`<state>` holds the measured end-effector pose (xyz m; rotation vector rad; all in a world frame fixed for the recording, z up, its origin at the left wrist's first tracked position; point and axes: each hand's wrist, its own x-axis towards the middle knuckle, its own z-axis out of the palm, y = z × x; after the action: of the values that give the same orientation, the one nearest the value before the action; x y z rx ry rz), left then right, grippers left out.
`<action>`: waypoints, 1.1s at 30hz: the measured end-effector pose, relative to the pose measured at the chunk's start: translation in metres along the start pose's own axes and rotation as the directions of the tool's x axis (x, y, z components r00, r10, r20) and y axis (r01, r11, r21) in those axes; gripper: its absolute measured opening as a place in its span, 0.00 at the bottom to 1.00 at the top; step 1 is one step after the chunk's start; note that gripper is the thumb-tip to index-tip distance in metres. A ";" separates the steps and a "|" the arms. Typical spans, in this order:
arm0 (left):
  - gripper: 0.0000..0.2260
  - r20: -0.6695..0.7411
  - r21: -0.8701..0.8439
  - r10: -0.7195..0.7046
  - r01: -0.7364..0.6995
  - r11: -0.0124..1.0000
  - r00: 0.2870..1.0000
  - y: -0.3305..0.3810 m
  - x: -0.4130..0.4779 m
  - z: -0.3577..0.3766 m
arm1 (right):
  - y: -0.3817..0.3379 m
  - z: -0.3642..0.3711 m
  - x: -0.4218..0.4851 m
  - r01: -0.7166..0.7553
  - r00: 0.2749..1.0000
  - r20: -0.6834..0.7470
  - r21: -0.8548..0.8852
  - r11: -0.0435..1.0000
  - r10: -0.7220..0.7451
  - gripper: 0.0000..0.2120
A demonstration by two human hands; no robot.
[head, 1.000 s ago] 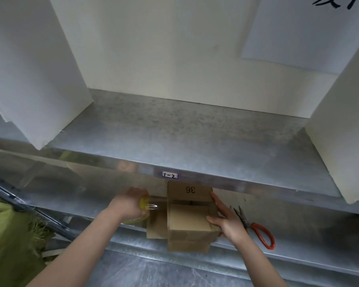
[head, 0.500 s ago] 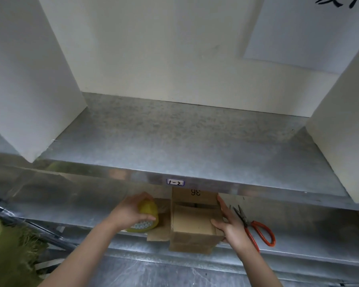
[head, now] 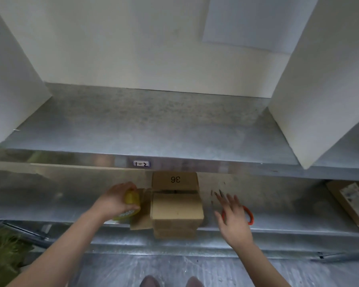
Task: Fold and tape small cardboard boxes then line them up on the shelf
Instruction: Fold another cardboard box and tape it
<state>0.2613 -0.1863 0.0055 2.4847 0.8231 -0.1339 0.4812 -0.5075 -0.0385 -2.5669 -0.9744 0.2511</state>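
A single wide-angle view looks out from the wearer's head, forward and steeply down at a metal rack. The upper shelf fills the middle of the frame, near the lens; the lower shelf crosses the lower third. Both forearms enter from the bottom edge, the left hand gripping a tape roll, the right hand spread flat. Shoe tips show at bottom centre.

"36" on box; "1-2" shelf label

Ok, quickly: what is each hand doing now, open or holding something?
Left hand: grips the yellow tape roll.
Right hand: open, fingers spread, holds nothing, over the scissors.
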 end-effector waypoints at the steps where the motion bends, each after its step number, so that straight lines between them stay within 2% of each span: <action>1: 0.23 -0.007 -0.002 -0.005 0.005 1.000 1.000 0.001 -0.002 -0.001 | 0.014 0.002 -0.001 -0.011 1.000 0.021 -0.100 0.995 0.013 0.25; 4: 0.22 -0.025 -0.001 -0.016 0.016 1.000 1.000 0.006 -0.006 -0.003 | 0.048 0.008 -0.002 0.025 0.992 0.129 -0.277 0.961 0.011 0.25; 6: 0.22 -0.038 -0.002 -0.023 0.023 1.000 0.999 0.009 -0.008 -0.002 | 0.058 0.009 -0.002 0.027 0.986 0.163 -0.326 0.945 0.029 0.27; 9: 0.22 -0.060 0.006 -0.040 0.041 0.999 0.997 0.013 -0.014 -0.002 | 0.062 0.012 0.001 0.012 0.998 0.069 -0.256 0.967 0.006 0.25; 10: 0.22 -0.066 0.006 -0.049 0.049 0.999 0.997 0.015 -0.015 -0.003 | 0.062 0.010 0.003 -0.023 0.998 0.057 -0.244 0.969 0.038 0.26; 13: 0.23 -0.081 0.001 -0.069 0.069 0.998 0.994 0.022 -0.020 -0.007 | 0.059 0.002 0.008 -0.107 0.991 0.045 -0.286 0.952 0.125 0.28; 16: 0.23 -0.112 0.018 -0.060 0.062 0.998 0.992 0.030 -0.024 -0.010 | 0.055 0.001 0.005 -0.072 0.987 0.107 -0.376 0.924 0.121 0.17; 19: 0.22 -0.117 0.012 -0.067 0.068 0.998 0.991 0.036 -0.027 -0.010 | 0.058 0.001 0.001 -0.116 0.981 0.097 -0.409 0.905 0.169 0.18; 22: 0.22 -0.110 0.016 -0.053 0.055 0.998 0.992 0.038 -0.028 -0.013 | 0.060 -0.004 -0.001 -0.131 0.980 0.072 -0.479 0.868 0.188 0.15; 24: 0.22 -0.108 0.002 -0.040 0.040 0.999 0.993 0.037 -0.029 -0.014 | 0.057 -0.009 -0.012 -0.143 0.983 0.042 -0.451 0.881 0.181 0.15; 27: 0.22 -0.129 -0.030 0.008 -0.012 0.999 0.992 0.032 -0.029 -0.019 | 0.041 -0.023 -0.038 -0.261 0.965 -0.098 -0.318 0.912 0.242 0.18; 30: 0.21 -0.094 -0.042 0.035 -0.039 0.998 0.995 0.024 -0.027 -0.025 | 0.010 -0.028 -0.070 -0.249 0.958 -0.190 -0.177 0.952 0.216 0.21; 33: 0.21 -0.038 -0.037 0.052 -0.053 0.998 0.998 0.014 -0.023 -0.031 | -0.037 -0.032 -0.097 -0.210 0.941 -0.276 -0.021 0.977 0.197 0.20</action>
<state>0.2486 -0.1923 0.0443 2.4776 0.7675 -0.0532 0.3963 -0.5561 0.0088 -2.6584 -0.6225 -0.0736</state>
